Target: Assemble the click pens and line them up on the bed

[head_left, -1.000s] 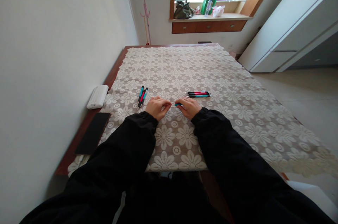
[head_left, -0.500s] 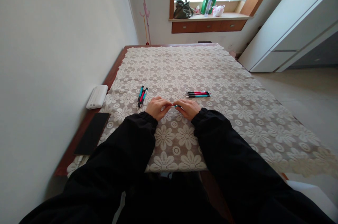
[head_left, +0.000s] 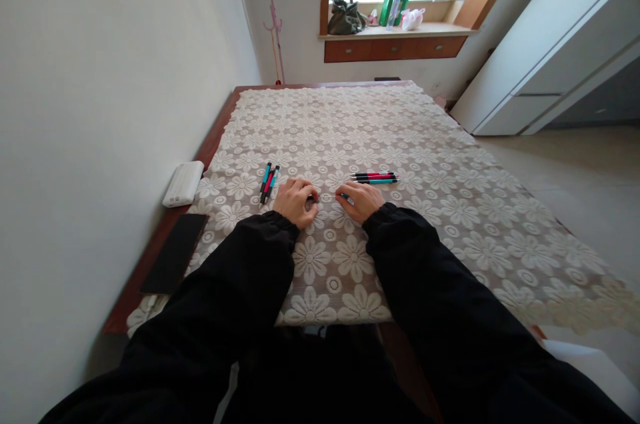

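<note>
My left hand (head_left: 296,201) rests on the lace tablecloth (head_left: 350,137) with its fingers closed on a small dark pen part (head_left: 313,199). A short gap away, my right hand (head_left: 365,201) pinches a teal pen piece (head_left: 345,196) by its end. Which part of the pen each hand holds is too small to tell. A few teal and red pens (head_left: 269,181) lie just left of my left hand. Another row of pens (head_left: 375,178) lies just beyond my right hand.
A white box (head_left: 184,183) and a flat black slab (head_left: 174,252) lie on the wooden table edge by the left wall. A windowsill with bags (head_left: 345,17) is at the far end. A white cabinet (head_left: 555,51) stands to the right.
My hands were joined on one teal pen; now they have moved apart, each keeping a piece, the left hand curling round the dark part.
</note>
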`<action>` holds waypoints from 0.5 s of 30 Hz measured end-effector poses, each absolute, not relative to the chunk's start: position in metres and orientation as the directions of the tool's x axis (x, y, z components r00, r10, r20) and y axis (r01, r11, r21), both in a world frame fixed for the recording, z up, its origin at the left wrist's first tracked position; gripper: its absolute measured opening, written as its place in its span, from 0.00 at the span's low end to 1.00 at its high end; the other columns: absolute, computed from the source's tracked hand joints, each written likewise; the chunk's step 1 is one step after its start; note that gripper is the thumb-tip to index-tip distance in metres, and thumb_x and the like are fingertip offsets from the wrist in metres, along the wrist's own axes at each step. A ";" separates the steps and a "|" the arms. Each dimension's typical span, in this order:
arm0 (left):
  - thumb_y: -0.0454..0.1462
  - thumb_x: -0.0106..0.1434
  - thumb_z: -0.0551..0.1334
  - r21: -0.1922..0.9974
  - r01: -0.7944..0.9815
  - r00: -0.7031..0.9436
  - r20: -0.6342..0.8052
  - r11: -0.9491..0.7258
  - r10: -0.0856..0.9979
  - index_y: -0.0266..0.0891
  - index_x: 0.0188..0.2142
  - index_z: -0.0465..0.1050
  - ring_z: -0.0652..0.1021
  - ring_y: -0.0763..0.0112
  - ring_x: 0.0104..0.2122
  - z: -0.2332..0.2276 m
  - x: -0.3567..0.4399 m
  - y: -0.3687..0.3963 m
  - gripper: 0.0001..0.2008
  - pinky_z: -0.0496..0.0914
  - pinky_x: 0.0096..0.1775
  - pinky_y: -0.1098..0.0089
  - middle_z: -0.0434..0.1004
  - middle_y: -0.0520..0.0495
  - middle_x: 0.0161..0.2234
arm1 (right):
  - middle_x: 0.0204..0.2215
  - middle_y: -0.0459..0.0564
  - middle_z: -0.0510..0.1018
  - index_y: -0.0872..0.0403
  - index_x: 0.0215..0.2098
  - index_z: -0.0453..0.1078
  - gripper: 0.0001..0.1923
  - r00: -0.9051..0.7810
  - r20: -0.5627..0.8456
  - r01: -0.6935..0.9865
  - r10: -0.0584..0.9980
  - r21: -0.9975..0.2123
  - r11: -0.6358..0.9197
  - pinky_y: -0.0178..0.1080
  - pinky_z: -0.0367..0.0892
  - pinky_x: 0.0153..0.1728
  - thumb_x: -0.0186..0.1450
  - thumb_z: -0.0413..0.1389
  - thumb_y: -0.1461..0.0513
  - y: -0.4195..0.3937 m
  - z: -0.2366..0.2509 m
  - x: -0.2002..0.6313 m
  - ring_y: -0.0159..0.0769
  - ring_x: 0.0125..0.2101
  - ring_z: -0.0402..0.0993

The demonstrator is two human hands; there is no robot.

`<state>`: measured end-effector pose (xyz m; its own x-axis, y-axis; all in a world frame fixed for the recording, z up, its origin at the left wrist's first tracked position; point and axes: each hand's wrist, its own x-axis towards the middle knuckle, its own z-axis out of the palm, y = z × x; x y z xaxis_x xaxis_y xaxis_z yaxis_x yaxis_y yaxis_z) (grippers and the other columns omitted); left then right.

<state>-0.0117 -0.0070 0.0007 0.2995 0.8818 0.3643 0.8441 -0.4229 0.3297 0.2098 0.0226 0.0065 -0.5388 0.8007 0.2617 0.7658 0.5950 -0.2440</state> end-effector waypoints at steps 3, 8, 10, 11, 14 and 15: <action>0.38 0.58 0.65 0.336 0.844 0.288 0.372 -0.418 0.882 0.44 0.35 0.78 0.70 0.56 0.52 -0.002 -0.012 -0.006 0.05 0.65 0.53 0.54 0.77 0.46 0.47 | 0.39 0.49 0.80 0.49 0.41 0.77 0.12 -0.541 0.231 0.782 0.809 -0.216 0.585 0.37 0.60 0.36 0.71 0.52 0.56 0.023 0.006 0.210 0.36 0.36 0.75; 0.39 0.59 0.66 0.369 0.829 0.268 0.398 -0.421 0.877 0.44 0.33 0.80 0.71 0.55 0.50 -0.004 -0.013 -0.004 0.04 0.66 0.53 0.52 0.78 0.46 0.45 | 0.39 0.49 0.79 0.49 0.40 0.78 0.11 -0.547 0.215 0.785 0.809 -0.205 0.585 0.37 0.60 0.35 0.70 0.53 0.57 0.022 0.007 0.209 0.37 0.36 0.75; 0.39 0.60 0.66 0.383 0.817 0.273 0.402 -0.432 0.874 0.44 0.32 0.80 0.71 0.55 0.49 -0.004 -0.014 -0.004 0.04 0.67 0.52 0.52 0.79 0.46 0.44 | 0.39 0.49 0.79 0.49 0.40 0.78 0.11 -0.545 0.215 0.785 0.810 -0.208 0.584 0.38 0.61 0.35 0.70 0.54 0.57 0.022 0.007 0.209 0.37 0.35 0.75; 0.38 0.60 0.65 0.388 0.812 0.277 0.402 -0.436 0.873 0.44 0.32 0.80 0.72 0.55 0.49 -0.004 -0.014 -0.003 0.04 0.67 0.52 0.52 0.79 0.46 0.44 | 0.39 0.49 0.80 0.49 0.40 0.78 0.11 -0.543 0.216 0.785 0.811 -0.211 0.582 0.38 0.61 0.34 0.70 0.54 0.57 0.022 0.007 0.209 0.37 0.35 0.75; 0.37 0.60 0.65 0.405 0.795 0.289 0.400 -0.451 0.870 0.43 0.33 0.80 0.72 0.56 0.49 -0.004 -0.014 -0.003 0.04 0.68 0.53 0.52 0.80 0.46 0.44 | 0.39 0.49 0.80 0.49 0.40 0.78 0.10 -0.545 0.218 0.781 0.810 -0.218 0.585 0.38 0.62 0.34 0.69 0.54 0.57 0.022 0.008 0.209 0.37 0.35 0.75; 0.37 0.60 0.65 0.410 0.791 0.291 0.401 -0.454 0.869 0.43 0.34 0.79 0.72 0.56 0.49 -0.003 -0.014 -0.003 0.04 0.68 0.53 0.53 0.80 0.46 0.44 | 0.39 0.49 0.80 0.49 0.40 0.78 0.10 -0.546 0.221 0.779 0.808 -0.220 0.587 0.37 0.62 0.35 0.69 0.54 0.57 0.022 0.008 0.209 0.37 0.35 0.75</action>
<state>-0.0143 -0.0032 -0.0035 0.2912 0.8686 0.4009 0.7908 -0.4544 0.4100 0.2095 0.0219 0.0077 -0.5461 0.8080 0.2210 0.7793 0.5868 -0.2198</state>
